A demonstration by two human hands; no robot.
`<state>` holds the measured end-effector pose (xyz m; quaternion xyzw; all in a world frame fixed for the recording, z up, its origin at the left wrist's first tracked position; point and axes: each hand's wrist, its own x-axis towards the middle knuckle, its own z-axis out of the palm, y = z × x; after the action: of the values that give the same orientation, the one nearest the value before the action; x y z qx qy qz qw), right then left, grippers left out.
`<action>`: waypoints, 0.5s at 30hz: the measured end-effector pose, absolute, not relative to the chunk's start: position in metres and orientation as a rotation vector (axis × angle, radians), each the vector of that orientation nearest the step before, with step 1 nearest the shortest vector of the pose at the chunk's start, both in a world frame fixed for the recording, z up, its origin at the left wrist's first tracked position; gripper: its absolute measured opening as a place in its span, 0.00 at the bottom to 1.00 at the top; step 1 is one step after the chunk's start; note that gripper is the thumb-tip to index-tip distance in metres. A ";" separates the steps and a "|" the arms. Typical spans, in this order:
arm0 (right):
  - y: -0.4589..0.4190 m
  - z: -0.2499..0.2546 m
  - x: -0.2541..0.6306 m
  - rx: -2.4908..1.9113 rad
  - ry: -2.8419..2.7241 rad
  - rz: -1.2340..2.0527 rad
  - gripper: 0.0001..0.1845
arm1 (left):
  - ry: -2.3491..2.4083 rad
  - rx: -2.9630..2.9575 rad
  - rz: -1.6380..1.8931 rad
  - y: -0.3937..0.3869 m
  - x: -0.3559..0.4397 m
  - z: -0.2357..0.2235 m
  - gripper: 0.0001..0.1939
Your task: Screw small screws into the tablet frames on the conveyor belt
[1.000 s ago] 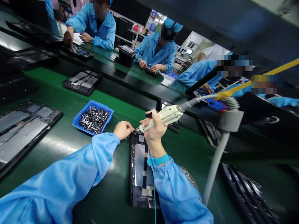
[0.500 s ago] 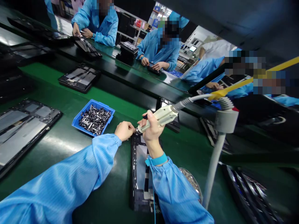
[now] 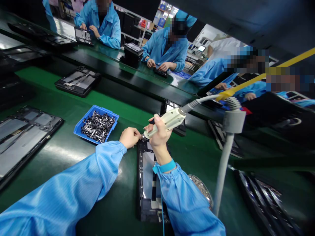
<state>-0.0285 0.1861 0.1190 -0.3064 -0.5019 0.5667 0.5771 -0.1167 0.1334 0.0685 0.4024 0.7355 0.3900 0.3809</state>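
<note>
My right hand (image 3: 159,132) is wrapped round a cream-coloured electric screwdriver (image 3: 172,118), with its nose pointing down and left. Beneath it lies a flat black device with silver plates (image 3: 148,177), perhaps an opened tablet, partly covered by my right arm. My left hand (image 3: 129,137) is closed in a pinch beside the screwdriver's tip, at the device's upper left corner. Whatever is between those fingers is too small or hidden to make out. Left of that hand stands a blue bin (image 3: 78,132) heaped with small black and silver parts (image 3: 98,126).
A round dish of tiny metal pieces (image 3: 200,188) sits partly behind my right sleeve. A grey post (image 3: 222,170) rises at the right. Similar devices lie left (image 3: 27,137) and on the green strip (image 3: 77,81). Co-workers in blue sit opposite.
Both of my hands and the screwdriver keep almost the same place over the device. The view has shifted slightly. Across the bench, the leftmost co-worker's device now stands more upright.
</note>
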 end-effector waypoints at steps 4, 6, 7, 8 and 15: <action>0.187 0.117 -0.030 -0.727 -1.193 1.313 0.17 | 1.877 1.023 1.000 0.132 -0.117 0.071 0.07; 0.187 0.114 -0.031 -0.728 -1.192 1.314 0.17 | 1.880 1.018 1.005 0.132 -0.117 0.070 0.07; 0.187 0.114 -0.032 -0.730 -1.189 1.317 0.17 | 1.884 1.015 1.007 0.133 -0.118 0.069 0.06; 0.186 0.114 -0.033 -0.732 -1.181 1.317 0.17 | 1.887 1.014 1.007 0.133 -0.118 0.068 0.06; 0.179 0.150 -0.017 -0.529 -1.018 1.291 0.20 | 1.950 1.125 0.979 0.135 -0.124 0.059 0.09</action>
<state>-0.0169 0.1790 0.1500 -0.2327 -0.4481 0.5681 0.6499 -0.1238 0.1355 0.0594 0.4316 0.7479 0.3756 0.3366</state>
